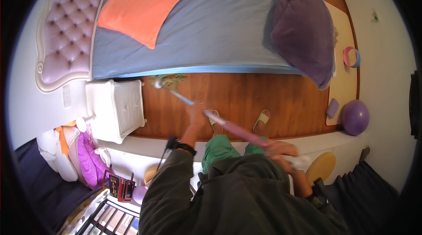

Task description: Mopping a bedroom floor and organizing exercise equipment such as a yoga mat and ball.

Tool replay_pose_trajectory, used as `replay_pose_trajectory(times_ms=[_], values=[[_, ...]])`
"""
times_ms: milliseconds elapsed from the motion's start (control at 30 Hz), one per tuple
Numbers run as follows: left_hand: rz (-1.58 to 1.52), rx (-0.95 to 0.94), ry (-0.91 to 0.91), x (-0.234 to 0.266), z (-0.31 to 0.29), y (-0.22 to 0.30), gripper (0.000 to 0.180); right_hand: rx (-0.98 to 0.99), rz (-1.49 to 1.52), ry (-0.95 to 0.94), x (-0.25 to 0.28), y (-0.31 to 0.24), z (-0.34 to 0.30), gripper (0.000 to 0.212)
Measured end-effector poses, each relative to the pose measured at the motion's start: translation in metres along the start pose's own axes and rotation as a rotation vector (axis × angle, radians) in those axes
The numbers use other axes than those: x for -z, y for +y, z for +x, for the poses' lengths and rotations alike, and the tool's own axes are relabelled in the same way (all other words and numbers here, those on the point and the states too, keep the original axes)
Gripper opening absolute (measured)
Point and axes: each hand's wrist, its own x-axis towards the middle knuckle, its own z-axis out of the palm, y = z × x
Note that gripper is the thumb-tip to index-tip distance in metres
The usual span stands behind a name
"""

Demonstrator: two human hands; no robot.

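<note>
A string mop (241,132) slants across the floor in front of me, its pole pink toward me and pale blue farther down. Around the lower part of the pole my left hand (196,114) is closed, slightly smeared by motion. My right hand (281,149) grips the upper end near my waist, also a little blurred. At the far end, the mop's greenish-yellow strands (175,80) lie on the wooden floor by the bed's lower edge, close to the white nightstand. Part of the strands may be hidden under the bed.
The bed (220,28) runs along the far side, with an orange pillow (138,10) and a purple cushion (303,32) overhanging its edge. A white nightstand (115,109) stands left. A purple ball (355,117) and a purple block (332,108) are at right. My slippered feet stand on the wooden floor (281,98).
</note>
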Motion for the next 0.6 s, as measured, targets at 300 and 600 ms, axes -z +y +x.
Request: replay_pose_trajectory(times_ms=[300,600], values=[[0.572,0.143,-0.437,-0.04,0.051,0.126,0.03,-0.013,0.001,-0.109,0.107,0.004,-0.015,0.011],[0.259,-0.592,-0.634,-0.292,-0.01,0.446,0.016,-0.094,-0.261,0.433,0.352,-0.165,-0.227,0.03]])
